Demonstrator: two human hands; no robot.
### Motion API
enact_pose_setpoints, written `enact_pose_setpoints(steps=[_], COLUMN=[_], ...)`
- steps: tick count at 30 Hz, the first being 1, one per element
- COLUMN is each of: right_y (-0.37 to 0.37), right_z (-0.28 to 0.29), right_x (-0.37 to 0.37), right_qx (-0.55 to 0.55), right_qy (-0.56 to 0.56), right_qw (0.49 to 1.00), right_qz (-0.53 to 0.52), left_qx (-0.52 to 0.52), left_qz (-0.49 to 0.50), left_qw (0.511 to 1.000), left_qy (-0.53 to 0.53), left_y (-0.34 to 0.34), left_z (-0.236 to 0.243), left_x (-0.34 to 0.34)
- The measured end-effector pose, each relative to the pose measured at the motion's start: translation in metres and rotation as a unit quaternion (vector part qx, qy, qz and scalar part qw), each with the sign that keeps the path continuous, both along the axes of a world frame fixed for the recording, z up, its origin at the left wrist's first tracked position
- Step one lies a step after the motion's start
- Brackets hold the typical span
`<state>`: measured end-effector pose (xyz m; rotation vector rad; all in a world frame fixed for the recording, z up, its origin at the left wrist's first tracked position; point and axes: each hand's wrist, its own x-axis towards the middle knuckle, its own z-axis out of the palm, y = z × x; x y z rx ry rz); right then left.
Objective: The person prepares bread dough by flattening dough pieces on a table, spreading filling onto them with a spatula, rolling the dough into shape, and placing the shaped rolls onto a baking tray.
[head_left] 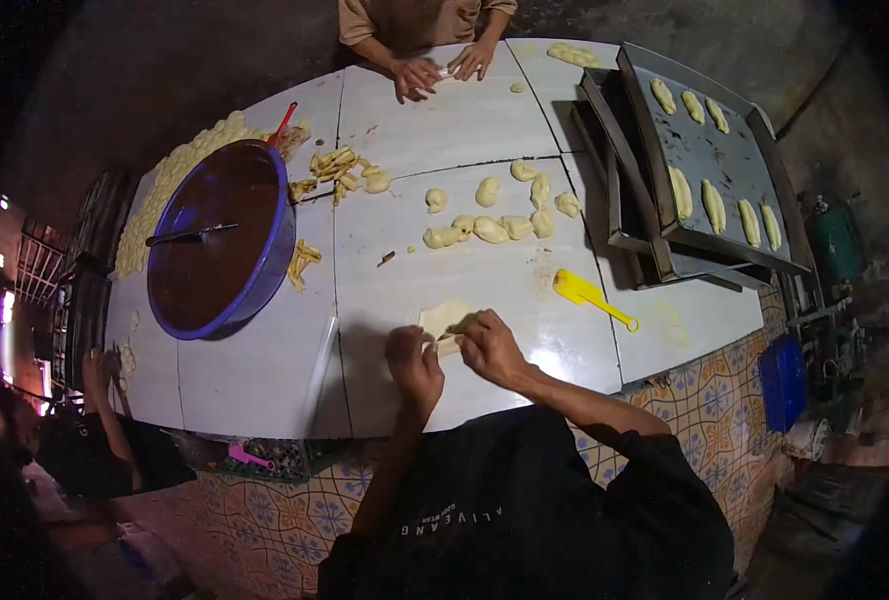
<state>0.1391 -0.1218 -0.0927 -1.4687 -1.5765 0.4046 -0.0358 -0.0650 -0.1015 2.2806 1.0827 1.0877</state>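
Observation:
A thin flat piece of pale dough (446,316) lies on the white tiled table before me. My left hand (416,366) is curled at its near left edge, fingers closed on the dough. My right hand (491,348) pinches the near right edge, which looks folded up. A small dark strip shows between my hands; what it is I cannot make out. Beyond them sit several dough balls (490,230), some touching in a row. A yellow brush (594,299) lies to the right of my right hand.
At the left stands a blue basin (285,235) of brown filling with a spoon (192,234). Pale cut strips (336,168) lie beside it, and many dough pieces (179,175) behind. Stacked metal trays (716,165) hold shaped dough at the right. Co-workers' hands (416,76) are across the table and at far left.

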Motion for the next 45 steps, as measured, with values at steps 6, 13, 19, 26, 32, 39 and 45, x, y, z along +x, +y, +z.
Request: enact_pose_setpoints(steps=[6, 13, 19, 26, 32, 39, 45], right_y=[0.001, 0.004, -0.002, 0.072, 0.100, 0.058, 0.006], right_z=[0.001, -0.012, 0.007, -0.008, 0.011, -0.010, 0.015], right_x=[0.007, 0.008, 0.013, 0.007, 0.043, 0.027, 0.044], right_qx=[-0.052, -0.082, -0.057, -0.128, -0.003, -0.046, -0.200], right_qy=[-0.065, -0.064, -0.138, -0.256, -0.056, -0.014, 0.164], right_qw=[0.997, 0.992, 0.988, 0.951, 0.988, 0.998, 0.954], right_qz=[-0.003, 0.065, -0.036, -0.118, -0.140, 0.045, 0.151], left_qx=[0.115, 0.000, 0.021, 0.054, -0.076, -0.120, -0.205], left_qz=[0.022, -0.057, 0.040, 0.129, 0.008, -0.097, -0.123], left_qw=[0.986, 0.996, 0.978, 0.953, 0.992, 0.988, 0.966], left_qy=[0.120, 0.070, 0.204, 0.269, 0.102, -0.006, 0.097], left_y=[-0.001, 0.008, -0.011, 0.072, 0.120, 0.075, 0.031], left_z=[0.008, -0.009, 0.002, -0.040, -0.020, -0.017, 0.016], left_x=[-0.003, -0.005, 0.000, 0.035, 0.031, 0.009, -0.019])
